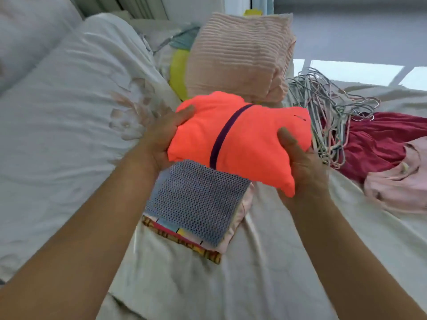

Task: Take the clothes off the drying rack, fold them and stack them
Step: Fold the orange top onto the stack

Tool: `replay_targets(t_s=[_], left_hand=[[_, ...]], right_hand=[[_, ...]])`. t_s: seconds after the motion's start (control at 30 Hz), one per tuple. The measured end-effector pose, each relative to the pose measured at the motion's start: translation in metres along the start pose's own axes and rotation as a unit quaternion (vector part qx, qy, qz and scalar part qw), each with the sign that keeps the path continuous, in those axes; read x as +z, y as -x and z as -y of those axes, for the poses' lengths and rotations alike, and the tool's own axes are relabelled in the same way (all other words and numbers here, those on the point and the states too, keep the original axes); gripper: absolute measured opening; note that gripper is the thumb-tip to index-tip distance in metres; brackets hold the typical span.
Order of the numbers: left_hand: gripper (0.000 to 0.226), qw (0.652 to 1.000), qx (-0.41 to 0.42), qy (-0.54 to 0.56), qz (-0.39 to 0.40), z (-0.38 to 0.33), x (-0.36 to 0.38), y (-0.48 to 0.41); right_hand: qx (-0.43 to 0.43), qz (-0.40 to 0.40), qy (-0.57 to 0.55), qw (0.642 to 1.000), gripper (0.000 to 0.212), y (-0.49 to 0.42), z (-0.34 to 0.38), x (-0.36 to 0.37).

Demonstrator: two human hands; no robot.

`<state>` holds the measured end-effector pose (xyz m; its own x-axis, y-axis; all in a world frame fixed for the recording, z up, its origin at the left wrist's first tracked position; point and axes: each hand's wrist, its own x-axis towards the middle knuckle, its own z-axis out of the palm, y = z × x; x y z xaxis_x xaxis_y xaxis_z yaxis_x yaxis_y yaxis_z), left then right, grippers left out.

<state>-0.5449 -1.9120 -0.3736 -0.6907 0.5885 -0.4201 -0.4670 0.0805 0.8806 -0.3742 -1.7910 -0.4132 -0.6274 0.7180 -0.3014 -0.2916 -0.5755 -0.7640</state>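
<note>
So the folded neon-orange top [249, 144] is held over the bed [254, 273], with the left hand [161, 139] clamped on one end and the right hand [300, 162] on the other, thumbs on top. It hangs over the far edge of the little stack [198, 199], the one with the blue dotted piece on top.

If it were me, I'd bring it back toward myself a touch so it sits square over that stack. Then lower it flat, thumbs pressing so the fold doesn't pop open, and slide the fingers out sideways last. That fabric looks slippery and puffy, so I'd guess it wants a pat down after.

Stuff I can't make out:
- The fingers are hidden under the bundle.
- I can't tell if the orange top is touching the stack or just above it.
- Only thin edges of the lower layers of the stack show.
- The drying rack isn't in shot at all.
- There's a yellow thing [179, 72] tucked beside the pink ribbed bundle [238, 56], no clue what.

The red garment [379, 144] by the hangers [328, 107] looks unfolded.
</note>
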Motion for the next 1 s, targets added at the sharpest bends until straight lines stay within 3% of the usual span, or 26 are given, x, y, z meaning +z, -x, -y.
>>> replay_targets(t_s=[0.13,0.23,0.33,0.4,0.47,0.53,0.6,0.67,0.73,0.83,0.93,1.0], left_hand=[[0.021,0.996,-0.038,-0.046,-0.071,0.025,-0.099,-0.013],[0.016,0.975,-0.139,-0.140,-0.103,0.088,-0.155,-0.017],[0.019,0.965,-0.151,-0.177,-0.118,0.125,-0.180,-0.020],[0.024,0.965,-0.128,-0.175,-0.145,0.130,-0.184,-0.023],[0.026,0.962,-0.119,-0.196,-0.151,0.130,-0.183,-0.027],[0.027,0.922,-0.095,-0.336,-0.168,0.130,-0.181,-0.031],[0.045,0.832,-0.010,-0.509,-0.219,0.127,-0.169,-0.030],[0.068,0.811,0.091,-0.537,-0.212,0.127,-0.139,-0.025],[0.079,0.790,0.108,-0.580,-0.167,0.142,-0.112,-0.021],[0.074,0.699,0.097,-0.691,-0.158,0.179,-0.097,-0.020],[0.071,0.685,0.088,-0.704,-0.162,0.191,-0.106,-0.030],[0.076,0.702,0.087,-0.689,-0.159,0.188,-0.113,-0.035]], right_hand=[[0.047,-0.040,0.136,0.989,0.032,0.005,-0.100,0.036],[0.170,-0.082,0.216,0.958,0.053,0.017,-0.179,0.020],[0.182,-0.086,0.278,0.939,0.052,0.018,-0.199,0.010],[0.174,-0.059,0.256,0.949,0.039,0.013,-0.192,0.009],[0.158,-0.040,0.247,0.955,0.046,0.010,-0.186,0.009],[0.160,-0.035,0.275,0.947,0.056,0.012,-0.187,0.008],[0.172,-0.036,0.301,0.937,0.059,0.015,-0.192,0.004],[0.182,-0.043,0.315,0.930,0.054,0.014,-0.196,-0.002],[0.196,-0.035,0.336,0.920,0.040,0.013,-0.196,-0.007],[0.216,-0.013,0.352,0.911,0.030,0.014,-0.197,-0.028],[0.229,-0.046,0.310,0.921,0.020,0.014,-0.176,-0.080],[0.208,-0.099,0.317,0.920,0.013,0.008,-0.147,-0.127]])
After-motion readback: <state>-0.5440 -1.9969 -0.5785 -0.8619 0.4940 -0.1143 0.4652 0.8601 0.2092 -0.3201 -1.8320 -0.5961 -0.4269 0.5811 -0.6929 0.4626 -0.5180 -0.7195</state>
